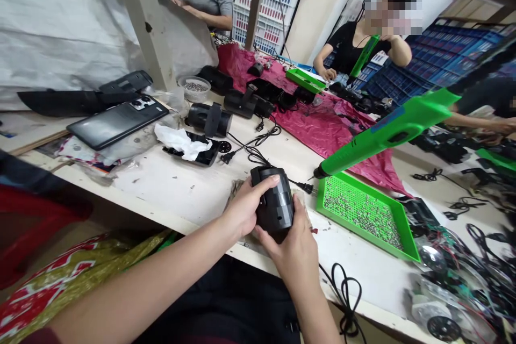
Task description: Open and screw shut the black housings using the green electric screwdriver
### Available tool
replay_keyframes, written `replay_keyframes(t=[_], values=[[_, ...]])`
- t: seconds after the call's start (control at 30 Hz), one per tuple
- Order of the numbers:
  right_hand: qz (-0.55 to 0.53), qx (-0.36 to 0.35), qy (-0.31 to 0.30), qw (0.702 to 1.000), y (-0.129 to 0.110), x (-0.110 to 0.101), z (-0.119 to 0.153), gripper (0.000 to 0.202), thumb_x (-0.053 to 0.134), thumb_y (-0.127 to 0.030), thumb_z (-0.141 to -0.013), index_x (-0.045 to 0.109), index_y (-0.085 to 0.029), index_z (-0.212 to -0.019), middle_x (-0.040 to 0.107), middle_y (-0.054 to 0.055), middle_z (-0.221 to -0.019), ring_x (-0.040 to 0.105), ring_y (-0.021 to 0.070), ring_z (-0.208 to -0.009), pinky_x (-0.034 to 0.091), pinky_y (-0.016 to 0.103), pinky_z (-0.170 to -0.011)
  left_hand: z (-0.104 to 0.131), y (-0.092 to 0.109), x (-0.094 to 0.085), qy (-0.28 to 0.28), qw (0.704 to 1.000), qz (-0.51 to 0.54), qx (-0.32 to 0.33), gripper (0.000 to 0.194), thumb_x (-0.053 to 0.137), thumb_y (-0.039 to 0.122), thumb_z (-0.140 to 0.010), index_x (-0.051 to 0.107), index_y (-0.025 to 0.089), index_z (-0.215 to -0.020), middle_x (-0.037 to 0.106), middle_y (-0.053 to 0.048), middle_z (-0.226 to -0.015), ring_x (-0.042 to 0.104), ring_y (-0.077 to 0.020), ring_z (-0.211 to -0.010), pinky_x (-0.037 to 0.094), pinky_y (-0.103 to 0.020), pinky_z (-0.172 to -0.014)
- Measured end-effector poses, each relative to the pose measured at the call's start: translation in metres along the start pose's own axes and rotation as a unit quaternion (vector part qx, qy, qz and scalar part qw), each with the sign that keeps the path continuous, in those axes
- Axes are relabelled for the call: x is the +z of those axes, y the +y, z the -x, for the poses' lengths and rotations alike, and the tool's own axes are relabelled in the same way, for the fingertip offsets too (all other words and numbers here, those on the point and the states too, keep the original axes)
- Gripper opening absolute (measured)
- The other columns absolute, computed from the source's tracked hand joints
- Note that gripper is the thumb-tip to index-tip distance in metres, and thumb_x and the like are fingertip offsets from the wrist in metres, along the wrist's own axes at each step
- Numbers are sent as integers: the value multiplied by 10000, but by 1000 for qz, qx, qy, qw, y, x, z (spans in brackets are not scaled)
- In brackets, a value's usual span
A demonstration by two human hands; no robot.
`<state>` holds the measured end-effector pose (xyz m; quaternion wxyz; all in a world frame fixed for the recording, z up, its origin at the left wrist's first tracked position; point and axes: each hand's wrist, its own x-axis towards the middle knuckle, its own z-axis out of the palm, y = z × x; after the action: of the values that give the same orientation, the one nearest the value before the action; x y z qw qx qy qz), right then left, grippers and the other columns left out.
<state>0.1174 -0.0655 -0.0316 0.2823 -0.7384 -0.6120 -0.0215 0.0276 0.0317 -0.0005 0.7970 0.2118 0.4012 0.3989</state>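
Observation:
A black cylindrical housing [276, 201] is held between both my hands near the table's front edge. My left hand [249, 205] wraps its left side, thumb across the top. My right hand [296, 234] grips the lower right side, with its fingers partly hidden behind the part. Just right of it lies a green tray [415, 250] of small screws. Above the tray's left end a green electric screwdriver [379, 134] points its tip down to the left. A black plug [304, 187] rests beside the housing.
More black housings [208, 119] with cords lie behind, near a bowl of screws [194, 86] and pink plastic sheeting [322, 123]. A phone [119, 121] is at left. Wires and parts [443, 279] crowd the right. Several people are across and beside the table.

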Motion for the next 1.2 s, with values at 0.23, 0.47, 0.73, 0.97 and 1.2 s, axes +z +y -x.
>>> replay_keyframes(t=[0.23, 0.47, 0.73, 0.97, 1.2], values=[[-35, 12, 43, 998, -3, 8, 16, 843, 637, -443, -813, 210, -106, -1458, 476, 275, -1379, 555, 379, -1209, 554, 519, -854, 20, -10, -9, -55, 994, -70, 56, 620, 812, 381, -680, 526, 240, -1212, 683, -61, -1103, 632, -251, -1052, 480, -359, -913], [-26, 14, 108, 994, -4, 31, 25, 811, 582, -377, -859, 144, -122, -1493, 499, 254, -1371, 562, 373, -1201, 555, 509, -859, 24, -17, -9, -10, 982, -134, 130, 744, 830, 366, -637, 469, 237, -1274, 684, -67, -1127, 634, -259, -1076, 457, -364, -954], [-25, -1, 53, 998, -6, -25, 14, 565, 535, -457, -904, 424, -127, -1349, 605, 181, -1261, 612, 300, -1130, 545, 424, -878, 10, 7, -15, 18, 997, -9, -73, 342, 580, 287, -854, 601, 78, -1123, 738, -135, -884, 711, -247, -813, 569, -346, -756], [-97, 14, 58, 993, -8, -27, 11, 126, 492, -256, -948, 608, -212, -937, 694, 26, -818, 662, 188, -739, 488, 291, -675, 9, 12, -13, 0, 996, 7, -84, 387, 475, 284, -916, 559, 57, -1217, 742, -138, -905, 712, -248, -845, 574, -371, -799], [-198, 108, 22, 974, -5, -32, 9, 135, 476, -315, -945, 581, -239, -984, 675, 34, -937, 653, 174, -854, 499, 266, -722, 13, 1, -24, -22, 999, -22, -25, 629, 741, 290, -689, 539, 95, -1253, 732, -135, -1000, 658, -321, -1031, 542, -410, -879]])
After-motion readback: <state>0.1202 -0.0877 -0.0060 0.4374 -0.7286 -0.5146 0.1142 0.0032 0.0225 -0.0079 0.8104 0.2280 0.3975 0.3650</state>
